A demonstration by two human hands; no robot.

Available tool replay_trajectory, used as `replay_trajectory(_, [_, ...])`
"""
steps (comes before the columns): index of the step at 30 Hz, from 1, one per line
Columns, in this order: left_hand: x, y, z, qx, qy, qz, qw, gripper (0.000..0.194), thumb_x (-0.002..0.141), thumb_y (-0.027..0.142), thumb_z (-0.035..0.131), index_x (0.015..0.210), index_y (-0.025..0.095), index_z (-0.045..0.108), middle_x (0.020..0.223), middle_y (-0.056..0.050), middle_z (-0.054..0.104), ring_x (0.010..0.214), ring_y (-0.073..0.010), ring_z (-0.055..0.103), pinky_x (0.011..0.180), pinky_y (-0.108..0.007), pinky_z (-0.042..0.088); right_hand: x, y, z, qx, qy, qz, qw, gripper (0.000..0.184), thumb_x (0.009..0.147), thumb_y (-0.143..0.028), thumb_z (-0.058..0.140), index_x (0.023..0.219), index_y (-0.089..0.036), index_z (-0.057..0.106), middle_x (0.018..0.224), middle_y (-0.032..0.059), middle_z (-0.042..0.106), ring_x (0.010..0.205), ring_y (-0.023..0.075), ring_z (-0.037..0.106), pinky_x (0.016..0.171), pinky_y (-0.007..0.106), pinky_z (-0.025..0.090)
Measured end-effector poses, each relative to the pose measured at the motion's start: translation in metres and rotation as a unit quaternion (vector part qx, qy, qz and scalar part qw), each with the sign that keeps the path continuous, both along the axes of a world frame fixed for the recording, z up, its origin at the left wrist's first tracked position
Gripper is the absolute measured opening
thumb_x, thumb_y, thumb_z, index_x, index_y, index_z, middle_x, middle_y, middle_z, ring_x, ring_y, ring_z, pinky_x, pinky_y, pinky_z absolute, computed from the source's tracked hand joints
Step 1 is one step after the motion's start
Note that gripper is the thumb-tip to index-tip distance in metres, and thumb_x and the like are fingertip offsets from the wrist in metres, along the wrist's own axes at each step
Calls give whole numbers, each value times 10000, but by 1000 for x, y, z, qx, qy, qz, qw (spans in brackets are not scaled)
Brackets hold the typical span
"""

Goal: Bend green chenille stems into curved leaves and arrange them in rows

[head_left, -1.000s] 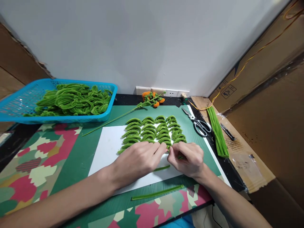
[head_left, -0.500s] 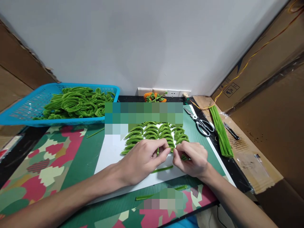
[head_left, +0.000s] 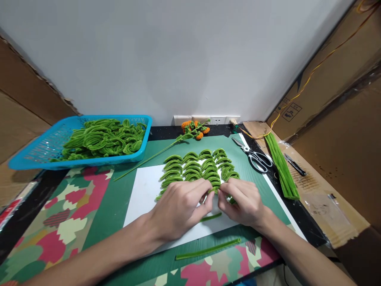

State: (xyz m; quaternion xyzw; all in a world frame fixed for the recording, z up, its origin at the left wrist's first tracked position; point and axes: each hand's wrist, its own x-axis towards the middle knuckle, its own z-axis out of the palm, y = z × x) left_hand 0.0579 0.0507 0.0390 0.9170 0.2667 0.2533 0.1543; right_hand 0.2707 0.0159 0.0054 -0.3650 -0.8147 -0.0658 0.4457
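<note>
My left hand (head_left: 181, 204) and my right hand (head_left: 242, 200) meet over a white sheet (head_left: 143, 194), fingertips pinched together on a green pipe-cleaner piece (head_left: 214, 190). Just beyond the fingers lie several rows of bent green pipe-cleaner leaves (head_left: 195, 167). A short green piece (head_left: 210, 217) lies on the sheet under my hands. A longer straight green pipe cleaner (head_left: 207, 249) rests on the green mat (head_left: 101, 202) near the table's front edge.
A blue basket (head_left: 44, 149) of green bent pieces stands at the back left. A stem with orange blossoms (head_left: 193, 128) lies by the wall sockets. Scissors (head_left: 256, 157), a bundle of straight green pipe cleaners (head_left: 281, 167) and a small tool (head_left: 294, 164) lie at right. Cardboard stands at both sides.
The view has shifted, so everything sits a little further right and lower. My hands stay together, fingers working the green piece; the left fingers have curled in more tightly.
</note>
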Motion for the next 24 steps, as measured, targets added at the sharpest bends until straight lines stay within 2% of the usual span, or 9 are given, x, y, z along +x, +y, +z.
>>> replay_trajectory(3, [1,0,0,53,-7,-5,999,201,1019,164,544,832,192,611,693,36,568,574,-148,512,574,-318,370,-1,0,1,18,-1,3,1000,192,950,-60,597,852,-219,550,625,-36,517,548,143,429,550,320,318])
replay_trajectory(7, [2,-2,0,16,-10,8,1000,178,1000,160,550,831,201,583,693,45,551,564,-139,510,561,-309,367,-1,0,3,27,8,2,1000,202,924,-43,603,842,-219,546,621,-31,540,545,139,434,548,317,319])
replay_trajectory(10, [0,-3,-1,-10,-20,7,1000,80,1019,198,584,944,199,611,760,39,605,607,-139,565,586,-289,403,-1,0,1,33,5,4,999,196,928,-53,604,845,-220,546,622,-29,544,544,137,434,552,312,317])
replay_trajectory(14, [-2,-1,-2,16,-41,1,999,44,1063,175,579,1064,200,616,874,18,668,676,-137,618,613,-272,421,-1,-1,0,40,5,3,999,189,922,-61,622,845,-220,555,615,-31,521,543,143,410,545,322,294])
replay_trajectory(19, [-1,-4,2,54,-38,0,998,79,1068,161,576,998,190,599,869,7,680,675,-146,619,627,-282,431,-1,-4,-1,37,9,2,999,229,887,12,657,867,-201,577,618,-26,533,539,142,412,539,320,322])
replay_trajectory(24, [0,-8,4,60,-54,9,997,83,1018,124,622,962,182,602,819,21,659,634,-133,595,596,-276,420,-3,-5,-7,35,29,4,999,174,924,-6,648,929,-175,611,644,-5,561,545,148,465,534,309,370])
